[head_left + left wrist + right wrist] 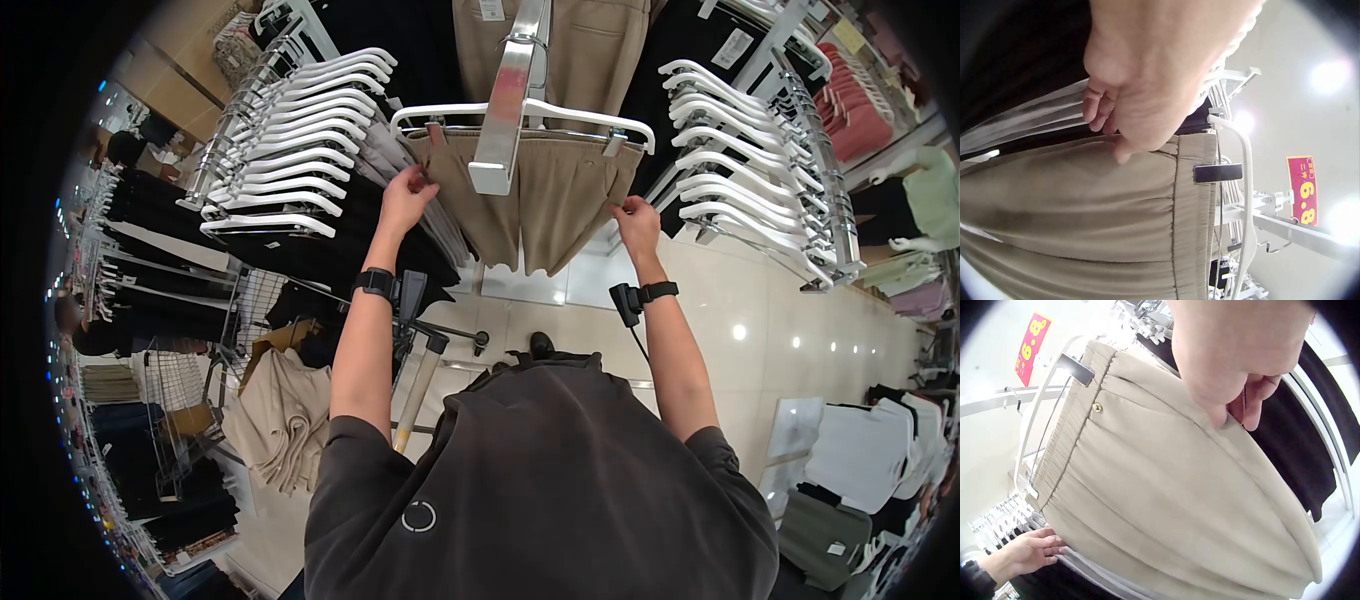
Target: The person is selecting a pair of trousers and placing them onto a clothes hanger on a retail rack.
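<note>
Khaki trousers (480,200) with a gathered elastic waist hang by clips from a white hanger (560,113), front on to me. My left hand (405,205) pinches their left side edge below the waistband, thumb on the cloth and fingers curled behind. On the opposite edge, a little lower, my right hand (638,225) pinches the side seam between thumb and fingers. Seen from the right wrist, the cloth (1147,462) spreads between both hands, with a small gold button (1097,407) near the waist. Dark clips (1218,173) grip the waistband in the left wrist view.
A metal display arm (495,175) projects in front of the trousers. White hangers fill the left rail (300,140) and right rail (750,170). A beige garment (285,420) drapes over a cart at lower left; light garments (860,445) lie at lower right.
</note>
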The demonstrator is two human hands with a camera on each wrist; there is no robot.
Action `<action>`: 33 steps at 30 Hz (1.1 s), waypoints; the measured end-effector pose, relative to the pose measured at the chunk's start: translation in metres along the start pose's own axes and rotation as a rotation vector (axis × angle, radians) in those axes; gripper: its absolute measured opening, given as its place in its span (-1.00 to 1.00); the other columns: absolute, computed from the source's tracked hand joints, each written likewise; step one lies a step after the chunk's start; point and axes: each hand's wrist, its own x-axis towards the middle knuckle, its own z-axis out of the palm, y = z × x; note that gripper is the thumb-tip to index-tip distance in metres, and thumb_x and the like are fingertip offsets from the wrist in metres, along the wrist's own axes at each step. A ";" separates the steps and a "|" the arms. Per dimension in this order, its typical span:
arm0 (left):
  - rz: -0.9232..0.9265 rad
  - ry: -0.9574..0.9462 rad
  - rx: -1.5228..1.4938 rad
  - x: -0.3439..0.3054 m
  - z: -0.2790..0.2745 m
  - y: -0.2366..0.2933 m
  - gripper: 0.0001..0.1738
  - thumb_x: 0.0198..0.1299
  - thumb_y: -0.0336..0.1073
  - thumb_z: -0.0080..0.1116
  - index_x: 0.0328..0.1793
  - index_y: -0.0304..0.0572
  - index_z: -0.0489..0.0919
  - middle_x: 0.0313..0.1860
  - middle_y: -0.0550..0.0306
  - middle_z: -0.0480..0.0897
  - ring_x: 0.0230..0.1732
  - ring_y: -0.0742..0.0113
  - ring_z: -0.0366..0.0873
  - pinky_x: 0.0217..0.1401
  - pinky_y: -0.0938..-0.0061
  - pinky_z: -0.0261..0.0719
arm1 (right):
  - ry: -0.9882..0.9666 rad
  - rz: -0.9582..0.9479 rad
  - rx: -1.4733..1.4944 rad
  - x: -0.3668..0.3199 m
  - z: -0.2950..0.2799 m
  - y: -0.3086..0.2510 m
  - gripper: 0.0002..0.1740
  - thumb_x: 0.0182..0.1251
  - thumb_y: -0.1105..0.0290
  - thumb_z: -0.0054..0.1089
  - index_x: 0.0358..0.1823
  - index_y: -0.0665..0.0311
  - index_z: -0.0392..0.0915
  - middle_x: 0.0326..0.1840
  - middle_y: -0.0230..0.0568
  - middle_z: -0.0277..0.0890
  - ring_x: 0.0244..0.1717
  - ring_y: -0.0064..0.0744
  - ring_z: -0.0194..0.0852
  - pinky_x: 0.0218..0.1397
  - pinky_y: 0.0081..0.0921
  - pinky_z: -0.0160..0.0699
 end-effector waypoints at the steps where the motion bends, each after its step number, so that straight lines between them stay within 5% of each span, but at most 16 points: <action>1: 0.035 0.046 -0.031 0.004 0.002 -0.004 -0.61 0.12 -0.34 0.34 0.06 -0.37 0.60 -0.25 0.03 0.72 -0.25 0.24 0.67 -0.13 0.38 0.59 | 0.018 -0.024 -0.038 0.002 0.000 0.005 -0.75 0.09 0.27 0.39 -0.32 0.31 0.68 -0.45 -0.11 0.67 -0.37 -0.18 0.68 -0.23 -0.33 0.59; 5: 0.033 0.114 0.154 0.012 -0.006 -0.004 -0.75 0.20 -0.39 0.25 -0.01 -0.30 0.61 -0.21 0.11 0.72 -0.22 0.41 0.62 -0.12 0.44 0.55 | 0.053 -0.084 -0.002 0.006 -0.002 0.016 -0.80 0.15 0.32 0.33 -0.32 0.32 0.67 -0.43 -0.07 0.66 -0.39 -0.17 0.68 -0.26 -0.34 0.58; 8: -0.043 0.054 0.056 0.009 -0.014 0.013 -0.64 0.20 -0.39 0.26 0.11 -0.35 0.55 -0.08 0.03 0.70 -0.13 0.34 0.64 -0.06 0.42 0.56 | 0.097 -0.073 0.092 0.018 0.007 0.044 -0.81 0.18 0.35 0.30 -0.28 0.32 0.67 -0.43 -0.09 0.67 -0.40 -0.19 0.68 -0.26 -0.37 0.59; 11: 0.173 0.115 -0.176 0.008 0.002 -0.002 -0.55 0.10 -0.31 0.35 0.12 -0.29 0.55 -0.08 -0.14 0.71 -0.13 0.14 0.68 -0.05 0.31 0.60 | 0.074 -0.028 0.161 0.018 0.005 0.041 -0.80 0.20 0.34 0.30 -0.23 0.32 0.66 -0.43 -0.11 0.67 -0.41 -0.24 0.68 -0.26 -0.37 0.59; 15: -0.028 -0.128 0.172 0.020 -0.008 -0.003 -0.48 0.08 -0.32 0.35 0.18 -0.30 0.51 -0.12 -0.13 0.70 -0.14 0.14 0.67 -0.05 0.31 0.59 | 0.080 -0.005 0.101 0.016 0.001 0.034 -0.82 0.23 0.36 0.27 -0.25 0.32 0.67 -0.41 -0.11 0.68 -0.38 -0.32 0.67 -0.23 -0.42 0.58; 16: -0.109 -0.164 0.054 0.021 -0.011 0.003 -0.48 0.07 -0.34 0.35 0.18 -0.31 0.51 -0.15 -0.08 0.70 -0.16 0.16 0.66 -0.08 0.34 0.58 | 0.079 -0.003 0.123 0.018 0.001 0.037 -0.82 0.24 0.36 0.27 -0.23 0.32 0.66 -0.39 -0.12 0.69 -0.37 -0.32 0.67 -0.22 -0.42 0.58; 19: 0.154 0.111 -0.088 0.015 -0.004 0.013 -0.45 0.06 -0.36 0.35 0.22 -0.29 0.48 -0.09 -0.03 0.68 -0.12 0.20 0.65 -0.10 0.39 0.57 | 0.100 -0.001 0.189 0.018 -0.001 0.040 -0.78 0.25 0.37 0.28 -0.14 0.32 0.65 -0.35 -0.17 0.69 -0.35 -0.33 0.66 -0.21 -0.42 0.58; 20: 0.124 0.075 -0.135 0.013 -0.009 0.021 -0.29 0.06 -0.37 0.35 0.38 -0.23 0.37 0.08 0.01 0.63 0.02 0.25 0.61 0.01 0.41 0.51 | 0.124 -0.006 0.213 0.016 -0.002 0.039 -0.76 0.26 0.37 0.28 -0.10 0.32 0.64 -0.35 -0.19 0.69 -0.34 -0.34 0.66 -0.21 -0.43 0.58; 24: 0.182 0.119 -0.501 0.001 -0.032 0.066 -0.07 0.11 -0.34 0.36 0.59 -0.11 0.12 0.27 0.07 0.53 0.26 0.24 0.45 0.21 0.36 0.37 | 0.149 -0.052 0.282 -0.005 -0.003 0.020 -0.62 0.27 0.38 0.31 0.09 0.34 0.56 -0.17 -0.11 0.65 -0.34 -0.35 0.64 -0.23 -0.46 0.59; 25: 0.185 0.141 -0.556 0.000 -0.032 0.072 -0.16 0.19 -0.23 0.35 0.56 -0.12 0.21 0.27 0.04 0.53 0.26 0.25 0.44 0.20 0.33 0.40 | 0.148 -0.068 0.296 -0.012 -0.004 0.010 -0.58 0.27 0.38 0.31 0.14 0.35 0.54 -0.11 -0.08 0.64 -0.33 -0.35 0.64 -0.24 -0.47 0.59; 26: 0.206 0.167 -0.405 0.002 -0.033 0.070 -0.22 0.23 -0.17 0.33 0.53 -0.13 0.26 0.26 0.03 0.52 0.25 0.26 0.44 0.21 0.31 0.41 | 0.038 0.051 0.324 -0.021 -0.014 -0.012 -0.45 0.32 0.30 0.30 0.28 0.37 0.43 0.13 0.05 0.54 -0.06 -0.23 0.62 0.03 -0.36 0.57; 29: 0.256 0.228 -0.267 0.010 -0.036 0.074 -0.41 0.33 -0.07 0.24 0.37 -0.20 0.43 0.13 0.05 0.57 0.14 0.31 0.50 0.16 0.34 0.48 | 0.221 -0.145 0.288 -0.025 -0.002 -0.035 -0.31 0.36 0.23 0.27 0.42 0.37 0.27 0.32 0.11 0.39 0.28 -0.14 0.42 0.37 -0.27 0.33; 30: 0.244 0.209 -0.316 0.015 -0.036 0.070 -0.45 0.34 -0.08 0.22 0.35 -0.21 0.44 0.10 0.07 0.58 0.11 0.32 0.52 0.14 0.37 0.49 | 0.155 -0.144 0.387 -0.022 -0.008 -0.049 -0.23 0.41 0.16 0.21 0.51 0.36 0.13 0.44 0.13 0.24 0.47 -0.10 0.18 0.54 -0.23 0.06; 33: 0.242 0.230 -0.326 0.026 -0.037 0.080 -0.61 0.39 -0.12 0.18 0.17 -0.24 0.52 -0.13 0.16 0.61 -0.14 0.42 0.55 -0.06 0.52 0.52 | 0.172 -0.186 0.566 -0.005 -0.018 -0.088 -0.26 0.46 0.14 0.15 0.51 0.35 0.12 0.46 0.14 0.22 0.48 -0.07 0.18 0.53 -0.23 0.08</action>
